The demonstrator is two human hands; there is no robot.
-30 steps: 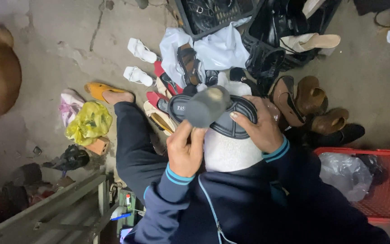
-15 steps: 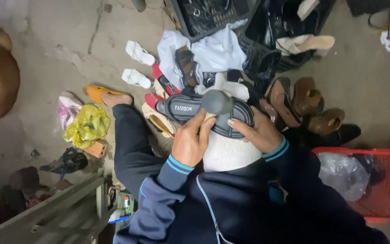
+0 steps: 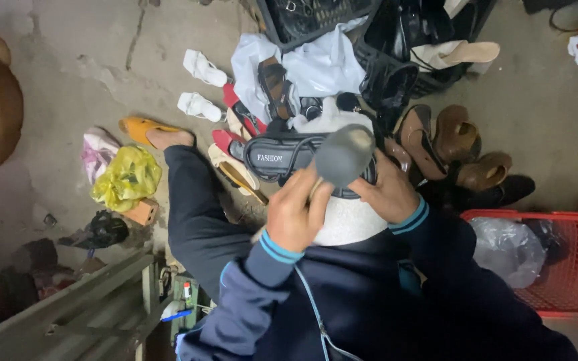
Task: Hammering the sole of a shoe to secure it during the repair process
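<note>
A black sandal (image 3: 277,157) with a grey block heel (image 3: 344,156) lies across a white bundle (image 3: 349,220) on my lap. My left hand (image 3: 294,215) reaches up from below, and its fingers touch the underside of the grey heel. On the sandal's right side, my right hand (image 3: 389,192) grips the straps close to the heel. The heel points up toward the camera and hides part of the straps. Both sleeves are dark blue with light blue cuffs.
A heap of shoes lies ahead: white slippers (image 3: 202,67), red sandals (image 3: 239,117), brown wedges (image 3: 456,137). Black crates (image 3: 316,17) stand behind it. A red basket (image 3: 570,267) holding a plastic bag is at right, a yellow bag (image 3: 127,177) at left, a metal frame (image 3: 68,314) at lower left.
The sandal has turned so that its grey heel rises toward the camera. My left hand has slid up under the heel, while my right hand stays on the sandal's right side.
</note>
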